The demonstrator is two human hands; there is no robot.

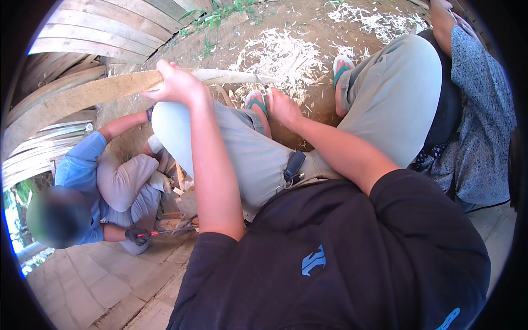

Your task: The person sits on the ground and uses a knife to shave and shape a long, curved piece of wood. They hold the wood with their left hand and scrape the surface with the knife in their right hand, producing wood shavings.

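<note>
"Bare ground [286, 14] carries many pale shavings [286, 58]. Where is the wooden strip [99, 91]?"

"It passes through the left hand [179, 85], whose fingers are closed around it, near the left knee [168, 121]. Perhaps this grip keeps it steady."

"And the right hand [283, 108]?"

"It is curled around a small dark thing [266, 86], maybe a tool's handle; most is hidden. The strip's thin end lies just beside it, probably to be within easy reach."
</note>
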